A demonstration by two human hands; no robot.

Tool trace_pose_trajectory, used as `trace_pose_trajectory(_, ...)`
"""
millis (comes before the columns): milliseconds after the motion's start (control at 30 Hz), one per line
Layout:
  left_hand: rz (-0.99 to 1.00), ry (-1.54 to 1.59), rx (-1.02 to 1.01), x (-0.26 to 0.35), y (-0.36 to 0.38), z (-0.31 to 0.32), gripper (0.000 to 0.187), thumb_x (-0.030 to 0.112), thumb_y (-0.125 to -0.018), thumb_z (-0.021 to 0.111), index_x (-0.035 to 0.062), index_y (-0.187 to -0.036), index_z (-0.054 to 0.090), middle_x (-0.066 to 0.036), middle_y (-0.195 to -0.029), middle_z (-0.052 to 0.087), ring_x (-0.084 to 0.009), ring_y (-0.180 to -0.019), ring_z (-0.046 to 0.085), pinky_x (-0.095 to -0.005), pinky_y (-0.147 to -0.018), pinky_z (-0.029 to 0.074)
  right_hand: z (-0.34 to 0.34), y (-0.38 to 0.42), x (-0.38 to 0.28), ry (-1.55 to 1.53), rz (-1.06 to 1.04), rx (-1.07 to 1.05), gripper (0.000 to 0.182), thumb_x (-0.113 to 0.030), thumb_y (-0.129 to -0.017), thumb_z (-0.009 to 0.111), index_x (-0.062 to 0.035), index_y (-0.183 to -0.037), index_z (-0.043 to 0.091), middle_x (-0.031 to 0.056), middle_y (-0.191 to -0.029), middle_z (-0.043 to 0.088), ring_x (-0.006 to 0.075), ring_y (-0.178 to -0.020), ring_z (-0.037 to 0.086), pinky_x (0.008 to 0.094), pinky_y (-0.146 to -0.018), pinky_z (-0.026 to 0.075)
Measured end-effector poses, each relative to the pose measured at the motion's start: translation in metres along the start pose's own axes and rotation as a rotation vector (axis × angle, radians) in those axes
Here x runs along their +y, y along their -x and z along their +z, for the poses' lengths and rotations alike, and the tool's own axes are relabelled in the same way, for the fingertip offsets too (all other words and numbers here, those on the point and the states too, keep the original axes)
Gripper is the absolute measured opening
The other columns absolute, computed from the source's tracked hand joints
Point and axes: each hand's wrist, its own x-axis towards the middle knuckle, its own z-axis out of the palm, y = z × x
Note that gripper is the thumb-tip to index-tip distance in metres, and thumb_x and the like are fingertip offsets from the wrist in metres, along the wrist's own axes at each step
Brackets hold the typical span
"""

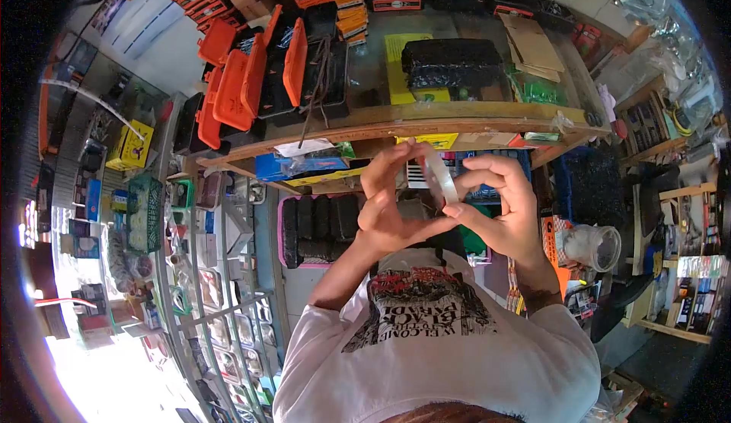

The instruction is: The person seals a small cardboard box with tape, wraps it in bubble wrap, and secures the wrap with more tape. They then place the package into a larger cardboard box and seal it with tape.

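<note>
A roll of clear tape [441, 179] is held up on edge in front of my chest, between my two hands. My left hand [383, 198] curls at its left side, with fingertips against the upper rim. From the right, my right hand [504, 204] pinches it, its thumb at the lower edge and its fingers bent above. Beyond the hands, on the workbench [365, 127], lies a bundle wrapped in black plastic [453, 63]. Part of the tape's left side is hidden by my left fingers.
Open orange-lidded toolboxes [236, 92] stand at the bench's left. Flat cardboard pieces [531, 46] lie at its right. Below are a pink-edged crate with black packages [320, 229] and a clear plastic jar [594, 248]. A metal rack [164, 271] runs along the left.
</note>
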Motion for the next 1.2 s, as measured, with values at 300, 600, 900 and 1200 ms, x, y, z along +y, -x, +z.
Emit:
trace_pose_trajectory(300,-0.236,0.113,-0.146,-0.010,0.010,-0.009,0.084,0.010,-0.079,0.081,0.0102,-0.143,0.028,-0.027,-0.140,0.047,-0.0408,-0.132,0.049,-0.0518,-0.111,0.036,-0.045,-0.007,0.017,0.684,-0.248,0.094,0.054,0.000,-0.075,0.084,-0.0016,-0.121,0.057,0.0107,-0.094,0.076,0.0227,-0.090,0.069,0.0348,-0.085,0.052)
trace_pose_trajectory(600,-0.736,0.547,0.004,-0.005,0.006,-0.020,0.051,0.008,-0.092,0.064,0.0043,-0.139,0.043,-0.020,-0.146,0.048,-0.0299,-0.139,0.044,-0.0459,-0.113,0.035,-0.092,-0.021,0.043,0.963,-0.187,0.140,0.052,-0.005,-0.079,0.079,-0.0119,-0.127,0.061,0.0055,-0.095,0.071,0.0261,-0.084,0.064,0.0419,-0.080,0.049)
trace_pose_trajectory(900,-0.772,0.420,-0.098,-0.008,-0.001,-0.025,0.047,0.004,-0.094,0.059,0.0027,-0.139,0.048,-0.017,-0.149,0.045,-0.0272,-0.140,0.042,-0.0415,-0.113,0.035,-0.132,-0.043,0.083,0.980,0.059,0.097,0.055,-0.002,-0.081,0.073,-0.0151,-0.131,0.056,0.0128,-0.099,0.071,0.0359,-0.096,0.066,0.0463,-0.083,0.049)
trace_pose_trajectory(1200,-0.755,0.289,-0.176,-0.009,-0.009,-0.020,0.044,0.012,-0.094,0.064,0.0041,-0.136,0.053,-0.016,-0.148,0.046,-0.0286,-0.139,0.044,-0.0413,-0.113,0.036,-0.078,-0.039,0.071,0.301,0.152,0.284,0.044,-0.013,-0.090,0.072,-0.0061,-0.131,0.057,0.0089,-0.105,0.073,0.0185,-0.094,0.066,0.0323,-0.085,0.050)
